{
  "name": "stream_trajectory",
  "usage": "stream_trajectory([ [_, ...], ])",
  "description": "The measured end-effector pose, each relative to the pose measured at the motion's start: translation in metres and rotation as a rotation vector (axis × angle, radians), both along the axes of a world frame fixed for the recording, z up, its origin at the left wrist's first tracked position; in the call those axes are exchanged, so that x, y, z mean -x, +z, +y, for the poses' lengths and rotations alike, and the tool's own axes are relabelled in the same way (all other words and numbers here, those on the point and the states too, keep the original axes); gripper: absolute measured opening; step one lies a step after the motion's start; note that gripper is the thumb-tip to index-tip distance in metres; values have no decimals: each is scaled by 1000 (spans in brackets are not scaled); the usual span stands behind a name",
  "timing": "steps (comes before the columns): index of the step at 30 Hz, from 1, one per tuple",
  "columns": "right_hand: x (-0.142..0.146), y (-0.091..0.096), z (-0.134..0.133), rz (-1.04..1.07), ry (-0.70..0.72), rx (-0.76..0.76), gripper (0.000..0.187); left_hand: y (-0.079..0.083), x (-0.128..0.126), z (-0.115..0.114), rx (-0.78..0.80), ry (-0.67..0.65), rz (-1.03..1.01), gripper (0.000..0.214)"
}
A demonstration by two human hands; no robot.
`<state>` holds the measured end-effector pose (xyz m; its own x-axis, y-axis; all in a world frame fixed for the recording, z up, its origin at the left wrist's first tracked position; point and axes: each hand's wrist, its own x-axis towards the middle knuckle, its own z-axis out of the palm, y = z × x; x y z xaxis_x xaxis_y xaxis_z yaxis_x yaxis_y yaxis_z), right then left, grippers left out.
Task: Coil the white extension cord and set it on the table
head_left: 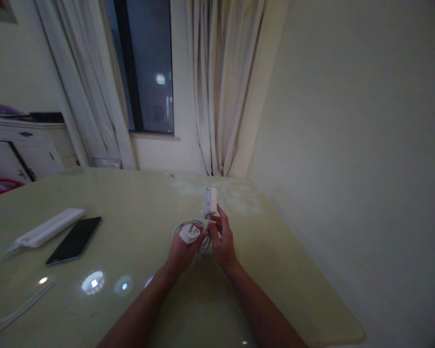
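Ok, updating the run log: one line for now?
left hand: holds white plug; right hand: holds cable below white block; table: phone, white strip

Left forearm (141, 304) and right forearm (264, 304) are slanting inward; left hand (181, 251) is clasping, thumb pointing rightward; right hand (223, 241) is standing upright (almost meeting left), its fingers bending inward.

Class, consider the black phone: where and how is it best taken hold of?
Take the black phone by its long edges at mid-length, probably from above and right: it lies flat, one long edge towards the left hand, the white strip beside the other.
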<state>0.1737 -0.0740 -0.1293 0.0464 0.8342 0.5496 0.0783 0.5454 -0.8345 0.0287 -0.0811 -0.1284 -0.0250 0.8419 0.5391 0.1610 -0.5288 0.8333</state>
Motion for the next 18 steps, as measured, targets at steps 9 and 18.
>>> stream_trajectory([
  [9,0,2,-1,-4,-8,-2,57,-1,-1,-1,12,11,-8,26],
  [18,1,-4,1,46,8,-18,54,-1,-1,-1,-2,5,-25,26],
])
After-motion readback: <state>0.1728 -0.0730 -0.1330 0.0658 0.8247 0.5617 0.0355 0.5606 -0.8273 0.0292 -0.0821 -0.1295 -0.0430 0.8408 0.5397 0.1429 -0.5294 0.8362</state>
